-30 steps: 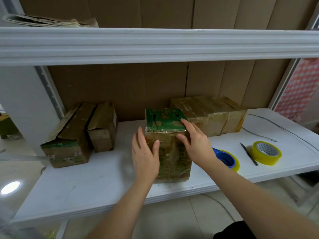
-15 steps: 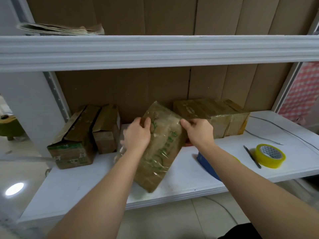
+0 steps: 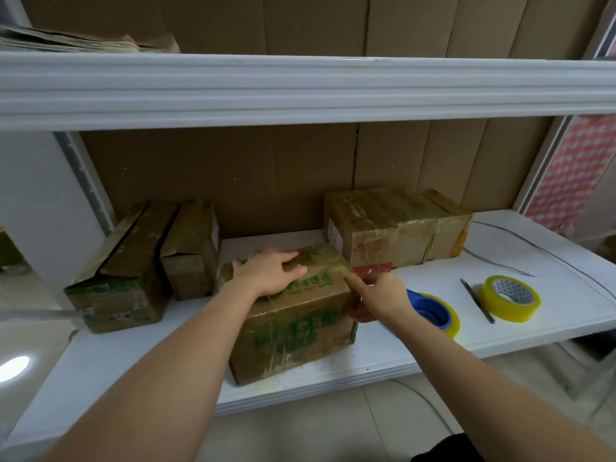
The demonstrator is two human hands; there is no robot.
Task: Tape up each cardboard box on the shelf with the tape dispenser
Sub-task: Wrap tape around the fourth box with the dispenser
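Observation:
A cardboard box (image 3: 300,331) with green print, wrapped in clear tape, lies on its long side at the front middle of the white shelf (image 3: 110,355). My left hand (image 3: 270,275) rests flat on its top face with the fingers spread. At the box's right end, my right hand (image 3: 376,295) grips it, with the thumb on the top edge and the fingers curled round the side. The blue tape dispenser (image 3: 433,313) with its yellow roll lies on the shelf just right of my right wrist, held by neither hand.
Two untaped boxes (image 3: 123,271) (image 3: 193,248) stand at the left of the shelf. Taped boxes (image 3: 396,225) sit at the back right, with a red item (image 3: 370,269) in front. A pen (image 3: 476,305), a yellow tape roll (image 3: 511,298) and a thin cable (image 3: 520,241) lie to the right.
The box stood upright, was tilted over by both hands, and now lies on its side. My left hand moved onto its top; my right hand shifted to its right end.

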